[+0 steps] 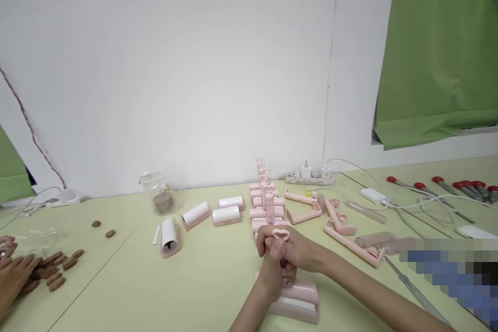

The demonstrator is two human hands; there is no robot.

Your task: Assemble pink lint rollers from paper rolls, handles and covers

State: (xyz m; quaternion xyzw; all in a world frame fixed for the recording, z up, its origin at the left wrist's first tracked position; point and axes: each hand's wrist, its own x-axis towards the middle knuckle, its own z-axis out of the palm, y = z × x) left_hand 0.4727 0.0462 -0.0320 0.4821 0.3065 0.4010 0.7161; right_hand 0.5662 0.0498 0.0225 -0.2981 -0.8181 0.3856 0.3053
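My two hands meet at the table's middle, both closed round one pink handle with a heart-shaped loop (280, 234) that sticks up above the fingers. My left hand (274, 267) comes up from below and grips the lower part of the handle. My right hand (302, 250) reaches in from the right and wraps the upper part. A pink roller case (299, 301) lies on the table right under my hands. Behind them stands a stack of pink handles and cases (266, 202).
White paper rolls in pink holders (195, 215) lie left of centre, loose pink handles (342, 228) to the right. A plastic bag (159, 193), a power strip (309, 178) and red-handled tools (462, 187) line the back. Another person's hand (13, 275) rests on brown oval pieces (58, 264) at far left.
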